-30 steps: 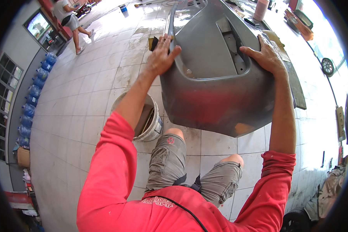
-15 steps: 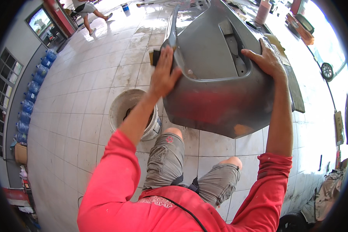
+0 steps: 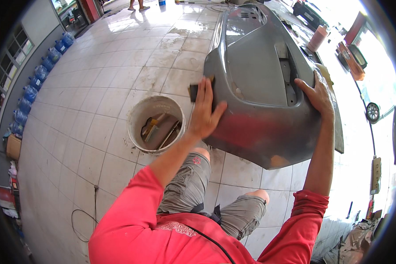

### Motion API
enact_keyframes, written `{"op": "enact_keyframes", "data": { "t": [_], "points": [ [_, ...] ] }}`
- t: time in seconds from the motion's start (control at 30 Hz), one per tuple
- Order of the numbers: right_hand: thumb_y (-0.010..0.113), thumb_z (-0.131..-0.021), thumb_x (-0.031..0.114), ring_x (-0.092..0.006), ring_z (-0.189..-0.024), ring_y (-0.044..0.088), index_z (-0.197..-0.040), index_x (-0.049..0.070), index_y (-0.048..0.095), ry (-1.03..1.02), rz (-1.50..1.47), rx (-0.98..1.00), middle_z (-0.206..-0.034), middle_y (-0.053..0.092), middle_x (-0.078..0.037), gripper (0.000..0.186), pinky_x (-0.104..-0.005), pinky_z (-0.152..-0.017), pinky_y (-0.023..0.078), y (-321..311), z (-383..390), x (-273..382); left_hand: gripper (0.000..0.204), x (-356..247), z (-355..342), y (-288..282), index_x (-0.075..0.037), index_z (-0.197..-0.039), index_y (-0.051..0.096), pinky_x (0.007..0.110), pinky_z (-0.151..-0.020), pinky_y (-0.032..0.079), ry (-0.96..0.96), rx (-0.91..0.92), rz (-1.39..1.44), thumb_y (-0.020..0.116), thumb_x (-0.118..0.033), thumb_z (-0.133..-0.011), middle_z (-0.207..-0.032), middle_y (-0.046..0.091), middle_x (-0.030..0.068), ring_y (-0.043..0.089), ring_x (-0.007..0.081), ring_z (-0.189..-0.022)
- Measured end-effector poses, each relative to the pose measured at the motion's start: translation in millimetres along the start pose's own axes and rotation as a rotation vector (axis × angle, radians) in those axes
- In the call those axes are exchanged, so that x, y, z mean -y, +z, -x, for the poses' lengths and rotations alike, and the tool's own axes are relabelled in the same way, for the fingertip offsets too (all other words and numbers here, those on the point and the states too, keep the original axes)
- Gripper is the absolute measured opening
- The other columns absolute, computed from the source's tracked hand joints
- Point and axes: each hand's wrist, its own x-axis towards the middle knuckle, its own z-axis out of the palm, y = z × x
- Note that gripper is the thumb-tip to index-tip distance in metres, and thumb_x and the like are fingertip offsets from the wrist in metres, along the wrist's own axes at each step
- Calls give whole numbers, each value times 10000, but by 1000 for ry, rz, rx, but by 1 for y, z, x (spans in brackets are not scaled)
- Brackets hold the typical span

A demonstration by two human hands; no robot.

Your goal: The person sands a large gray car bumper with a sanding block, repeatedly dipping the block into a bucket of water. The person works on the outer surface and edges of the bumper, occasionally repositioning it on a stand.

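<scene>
Two bare hands are on one large grey body panel (image 3: 255, 66), which lies between them and stretches away beyond both. The left hand (image 3: 207, 108) has its fingers straight and close together, thumb spread wide, and keeps one dark, yellowish-edged pad (image 3: 193, 93) against the panel's near left side; the pad juts out left of the fingers. The right hand (image 3: 317, 97) holds no tool: it lies over the panel's right edge, thumb well apart from the fingers. One long recess (image 3: 287, 81) runs just left of that thumb. Between the hands and nearer the body, the panel carries one red patch (image 3: 251, 130) and one small tan patch (image 3: 278, 160).

One white bucket (image 3: 130, 125) stands on the tiled floor (image 3: 105, 83) near the left hand, to its left. At least two things lie inside it, a yellowish piece (image 3: 152, 129) and a long dark piece (image 3: 169, 133); an exact count cannot be made out.

Well left of the left hand, about ten blue water bottles (image 3: 30, 93) form one row, with one cardboard box (image 3: 13, 147) at its near end. Beyond the right hand are one pinkish bottle (image 3: 317, 38) and, to its right, one wheel (image 3: 372, 112).
</scene>
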Motion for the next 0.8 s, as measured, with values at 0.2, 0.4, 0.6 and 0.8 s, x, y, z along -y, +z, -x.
{"op": "enact_keyframes", "data": {
  "t": [0.2,0.4,0.6,0.8],
  "points": [
    [704,-793,830,-426,-1579,351,-1606,-131,356,-33,-28,-1,-1665,380,-336,1306,-457,-1308,261,-4,-1,5,972,-1,35,-5,100,-1679,137,449,-1320,186,-226,11,166,587,-523,-1084,-1735,201,344,176,440,-1641],
    [711,-808,803,-429,-1558,390,-1597,-136,369,-44,-34,-16,-1638,419,-343,1273,-445,-1296,288,1,-3,6,984,46,-4,-16,119,-1667,164,389,-1309,207,-414,95,576,541,-584,-1091,-1714,284,329,233,372,-1637],
    [742,-811,754,-428,-1530,434,-1598,-131,372,-47,-45,-27,-1610,458,-342,1241,-439,-1276,324,-4,0,5,971,16,52,-13,116,-1670,144,387,-1298,242,-245,77,351,528,-571,-1100,-1722,284,317,291,367,-1617],
    [761,-813,705,-426,-1515,452,-1600,-118,382,-28,-120,-18,-1596,474,-339,1201,-443,-1270,331,-3,2,8,1042,38,2,-17,119,-1671,96,406,-1293,258,-311,106,358,565,-593,-1071,-1715,286,333,301,415,-1607]
  ]
}}
